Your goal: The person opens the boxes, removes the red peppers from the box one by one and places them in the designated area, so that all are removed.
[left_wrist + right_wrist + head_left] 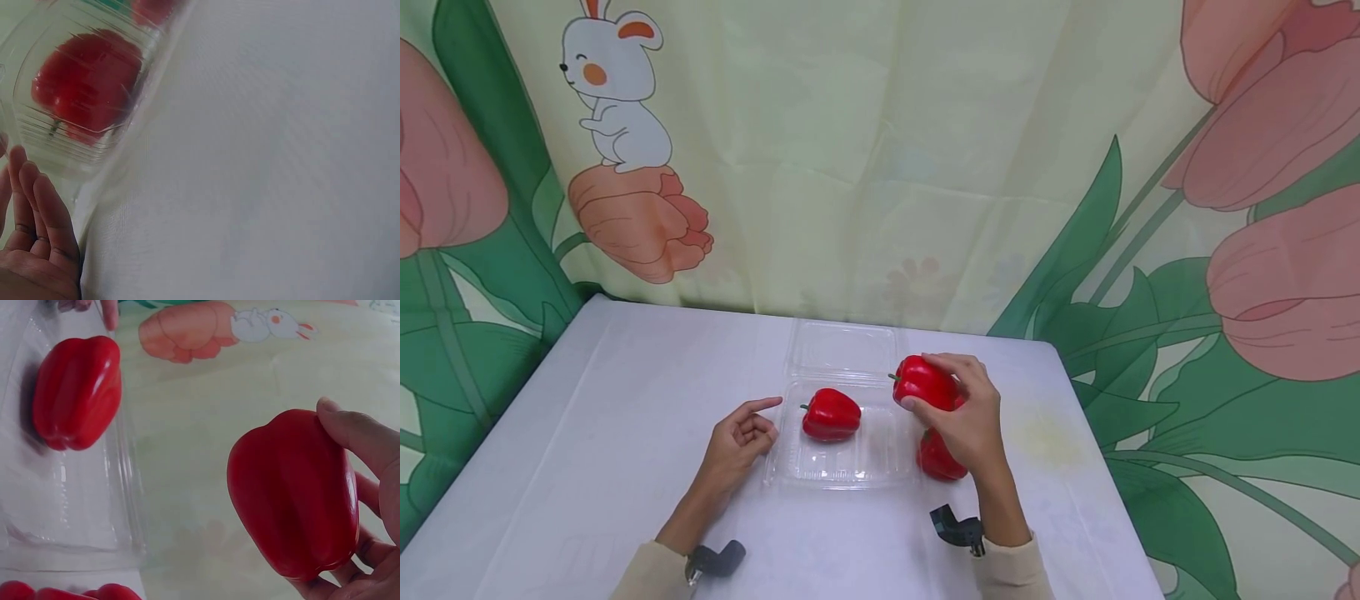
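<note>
My right hand (966,408) grips a red bell pepper (922,381) between thumb and fingers, above the right side of a clear plastic container (880,467). Its green stem points left. A second red bell pepper (831,415) lies on its side in the container's left part, also seen as a pepper (78,394) in the right wrist view. Beside the container's left edge is my left hand (737,437), index finger extended to the rim and the other fingers loosely bent, holding nothing. Whether that fingertip touches the rim I cannot tell.
More red bell pepper (938,457) shows right of the container, partly hidden by my right hand and forearm. The container's clear lid (842,348) lies folded back toward the printed curtain (850,208). A white cloth covers the table (587,467).
</note>
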A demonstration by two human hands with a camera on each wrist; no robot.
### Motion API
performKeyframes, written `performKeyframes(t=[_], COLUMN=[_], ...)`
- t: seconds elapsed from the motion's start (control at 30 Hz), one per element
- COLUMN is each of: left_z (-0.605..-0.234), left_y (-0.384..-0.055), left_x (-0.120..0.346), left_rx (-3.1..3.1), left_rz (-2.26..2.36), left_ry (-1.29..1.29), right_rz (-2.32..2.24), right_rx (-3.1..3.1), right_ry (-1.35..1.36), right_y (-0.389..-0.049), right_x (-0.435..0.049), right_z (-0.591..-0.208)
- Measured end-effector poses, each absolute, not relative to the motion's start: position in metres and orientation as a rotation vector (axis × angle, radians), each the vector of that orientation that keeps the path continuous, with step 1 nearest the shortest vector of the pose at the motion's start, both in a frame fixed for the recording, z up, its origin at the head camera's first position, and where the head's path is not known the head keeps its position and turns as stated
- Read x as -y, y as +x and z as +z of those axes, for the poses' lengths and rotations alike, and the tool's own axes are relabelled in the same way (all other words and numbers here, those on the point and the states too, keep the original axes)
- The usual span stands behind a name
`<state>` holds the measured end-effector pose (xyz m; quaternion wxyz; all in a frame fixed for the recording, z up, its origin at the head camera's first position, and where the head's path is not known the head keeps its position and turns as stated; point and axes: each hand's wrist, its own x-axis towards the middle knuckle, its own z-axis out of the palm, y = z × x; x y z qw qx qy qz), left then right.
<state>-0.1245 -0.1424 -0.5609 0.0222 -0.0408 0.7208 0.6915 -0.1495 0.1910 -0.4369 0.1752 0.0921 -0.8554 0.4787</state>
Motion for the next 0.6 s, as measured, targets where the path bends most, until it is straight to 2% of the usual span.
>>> performKeyframes(t=[0.6], left_z=[-0.561], left_y=[-0.124], left_x=[0.142], left_rx=[-2.214], left_rz=[2.158], left_ry=[-0.141], right_rz=[1.355], right_rx=[2.394], right_ry=[0.138], right_y=[-0.158], right_x=[-0.218], right_z=[-0.434])
